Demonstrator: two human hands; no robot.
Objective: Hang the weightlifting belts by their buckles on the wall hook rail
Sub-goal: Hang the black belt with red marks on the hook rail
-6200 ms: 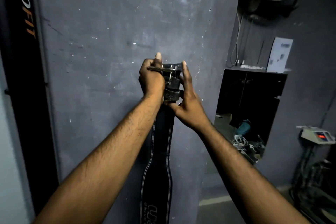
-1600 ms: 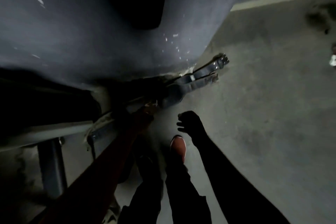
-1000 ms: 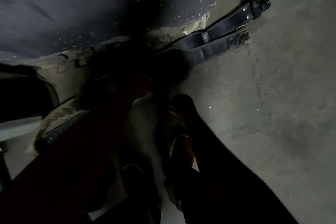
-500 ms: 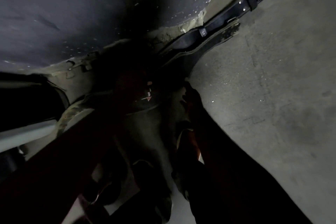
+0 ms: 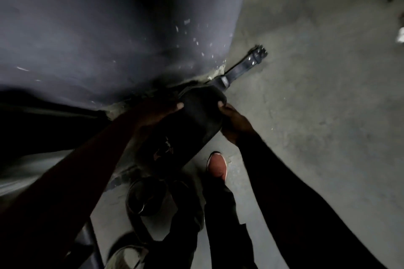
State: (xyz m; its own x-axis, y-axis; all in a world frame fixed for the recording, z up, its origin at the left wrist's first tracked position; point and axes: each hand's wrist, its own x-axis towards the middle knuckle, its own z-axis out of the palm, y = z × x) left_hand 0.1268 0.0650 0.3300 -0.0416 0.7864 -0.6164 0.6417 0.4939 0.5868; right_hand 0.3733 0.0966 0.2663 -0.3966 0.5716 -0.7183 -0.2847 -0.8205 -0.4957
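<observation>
Head view: one belt (image 5: 196, 120), held low by the wall (image 5: 109, 28), runs from 7 to 1 o'clock, its buckle end (image 5: 259, 53) on the floor (image 5: 317, 126) at 1 o'clock from the fingers. The left hand (image 5: 159, 113) and right hand (image 5: 235, 123) each clamp fingers over an edge of its wide part, the right hand nearer the buckle end. Count: one belt, one buckle end, two hands; no hook rail in view.

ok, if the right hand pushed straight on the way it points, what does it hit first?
The wide black weightlifting belt: the right hand grips its edge. Beyond that, probably the foot of the dark grey wall, though depth is unclear in this dim view.
</observation>
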